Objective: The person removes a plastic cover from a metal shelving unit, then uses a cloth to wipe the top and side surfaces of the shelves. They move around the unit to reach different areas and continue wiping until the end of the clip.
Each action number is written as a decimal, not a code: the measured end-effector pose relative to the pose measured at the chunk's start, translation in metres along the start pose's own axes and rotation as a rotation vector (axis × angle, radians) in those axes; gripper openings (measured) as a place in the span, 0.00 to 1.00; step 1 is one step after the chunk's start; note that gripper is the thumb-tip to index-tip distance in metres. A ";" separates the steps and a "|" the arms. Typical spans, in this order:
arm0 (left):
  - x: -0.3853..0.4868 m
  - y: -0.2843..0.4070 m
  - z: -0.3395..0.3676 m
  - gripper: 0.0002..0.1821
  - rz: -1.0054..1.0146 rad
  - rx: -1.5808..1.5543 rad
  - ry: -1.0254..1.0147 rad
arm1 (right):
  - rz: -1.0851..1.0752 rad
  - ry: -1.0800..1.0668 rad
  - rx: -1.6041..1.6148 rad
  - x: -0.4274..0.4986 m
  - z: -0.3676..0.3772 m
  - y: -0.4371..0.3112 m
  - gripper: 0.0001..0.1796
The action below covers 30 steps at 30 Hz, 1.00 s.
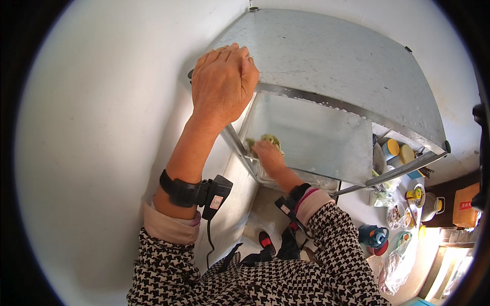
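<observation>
My left hand [224, 80] is at the front left corner of the top of a metal-framed cabinet [329, 53]. Its fingers bend over the top edge, and their tips are hidden. Lower down, my right hand [271, 155] reaches in below the front top rail and is blurred. A greenish-yellow cloth [271, 139] is bunched under its fingers, against the left end of a pale, glass-like panel [321, 134]. White droplets or suds cling along the rail [314, 98] above the panel.
A white wall [95, 134] runs close along the left. At right, a white table [352, 210] bears a blue jug [373, 235], plastic-wrapped food [395, 214] and a clear plastic bag [396, 267]. Yellow-lidded containers [406, 153] stand behind the cabinet's right end. A cable [210, 244] hangs from my left wrist device.
</observation>
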<state>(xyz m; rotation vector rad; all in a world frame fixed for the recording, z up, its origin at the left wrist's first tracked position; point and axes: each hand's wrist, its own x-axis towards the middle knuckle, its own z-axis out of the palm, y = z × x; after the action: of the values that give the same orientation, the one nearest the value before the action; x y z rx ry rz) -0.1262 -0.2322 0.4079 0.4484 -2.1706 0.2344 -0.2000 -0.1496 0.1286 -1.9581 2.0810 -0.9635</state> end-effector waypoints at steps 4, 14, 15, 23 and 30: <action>-0.002 -0.002 0.003 0.14 -0.008 0.001 0.017 | 0.086 0.177 0.291 0.021 0.006 -0.005 0.18; -0.003 -0.005 0.006 0.15 0.000 -0.004 0.004 | 0.054 0.137 -0.071 0.002 0.029 -0.014 0.07; -0.002 -0.004 0.005 0.15 -0.001 -0.005 0.011 | 0.030 0.107 -0.101 -0.002 0.026 -0.011 0.07; -0.001 -0.003 0.005 0.14 0.030 -0.013 0.061 | -0.080 -0.008 -0.157 -0.059 -0.057 0.040 0.11; 0.000 -0.006 0.009 0.15 0.029 -0.004 0.120 | -0.103 -0.046 -0.253 -0.035 -0.042 0.027 0.07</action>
<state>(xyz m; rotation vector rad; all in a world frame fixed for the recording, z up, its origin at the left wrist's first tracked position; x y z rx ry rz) -0.1300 -0.2407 0.4028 0.3908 -2.0606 0.2665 -0.2393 -0.1029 0.1363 -2.2038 2.1871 -0.6920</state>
